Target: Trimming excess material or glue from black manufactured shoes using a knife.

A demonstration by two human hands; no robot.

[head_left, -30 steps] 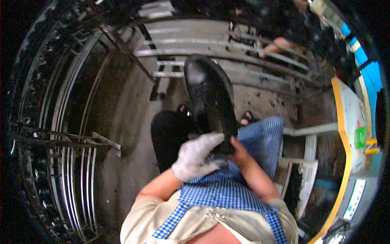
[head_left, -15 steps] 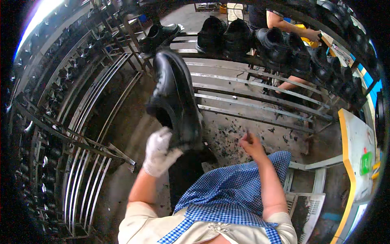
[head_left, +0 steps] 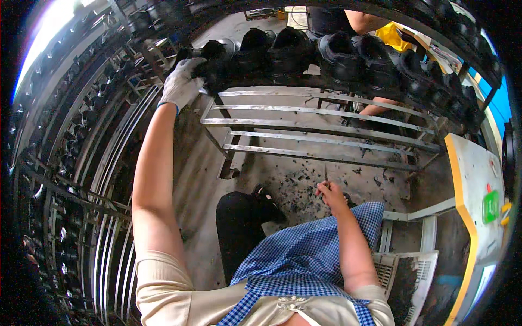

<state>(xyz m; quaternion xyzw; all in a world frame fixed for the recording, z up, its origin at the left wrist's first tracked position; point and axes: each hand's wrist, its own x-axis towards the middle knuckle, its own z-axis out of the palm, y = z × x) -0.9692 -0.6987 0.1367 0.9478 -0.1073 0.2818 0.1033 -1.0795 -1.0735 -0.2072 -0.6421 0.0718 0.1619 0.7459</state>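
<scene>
My left hand (head_left: 183, 81), in a white glove, reaches out to the left end of the shoe rack. Its fingers are closed on a black shoe (head_left: 216, 58) there; part of the shoe is hidden behind the glove. Several more black shoes (head_left: 293, 50) stand in a row to the right on the same rack. Bare and held low above my apron (head_left: 304, 250), my right hand (head_left: 331, 196) is closed round a thin pointed tool (head_left: 326, 173) whose tip points away from me. The tool's exact kind is too small to make out.
Metal rack bars (head_left: 321, 126) run across below the shoes. Shelves of many shoes (head_left: 70, 157) curve along the left. Black scraps (head_left: 304, 185) litter the floor. At right stand a yellow-edged board (head_left: 462, 195) and a white chair (head_left: 424, 277). Another person's arm (head_left: 367, 22) shows beyond the rack.
My left hand has carried the black shoe from in front of me forward and left to the rack's end. My right hand stays low with the tool, now more plainly seen.
</scene>
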